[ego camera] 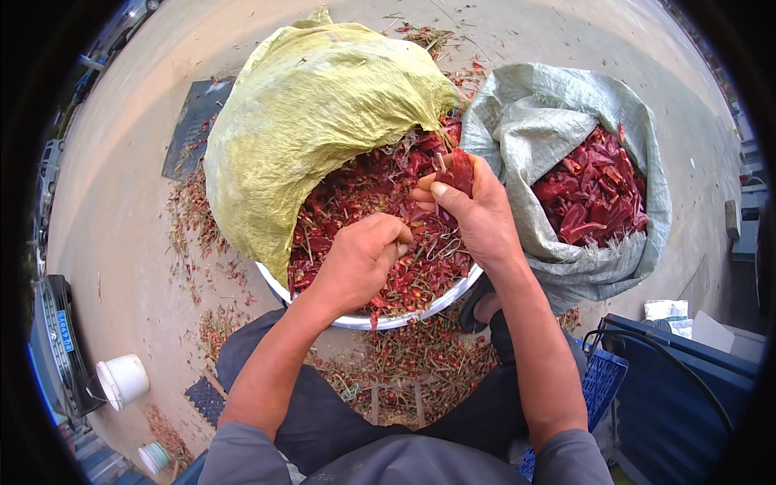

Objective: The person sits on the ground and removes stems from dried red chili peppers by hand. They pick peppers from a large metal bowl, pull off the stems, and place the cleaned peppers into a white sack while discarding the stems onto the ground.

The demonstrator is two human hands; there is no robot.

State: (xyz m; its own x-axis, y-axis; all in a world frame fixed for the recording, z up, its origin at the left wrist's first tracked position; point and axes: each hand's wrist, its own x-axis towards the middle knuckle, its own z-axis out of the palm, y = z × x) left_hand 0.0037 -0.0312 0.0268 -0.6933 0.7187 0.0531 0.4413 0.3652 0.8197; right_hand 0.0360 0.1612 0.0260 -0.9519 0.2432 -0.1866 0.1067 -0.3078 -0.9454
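Observation:
My right hand (479,200) holds a piece of dried red chili pepper (456,173) between thumb and fingers, over the right side of a wide metal basin (364,321). Dried chilies, stems and seeds (357,200) fill the basin. Lower and to the left is my left hand (371,251), its fingers curled together above the chilies; whether something small is pinched in them cannot be made out. A yellow woven sack (315,91) lies over the basin's far left part, its mouth towards me. Right of the basin stands a pale woven sack (515,151) with red chili pieces (591,188) inside.
Stems and chili scraps (424,351) litter the concrete floor around the basin. A dark flat board (197,130) lies at the left. White buckets (124,379) stand lower left, near a parked vehicle (60,339). A blue plastic crate (606,373) is beside my right arm.

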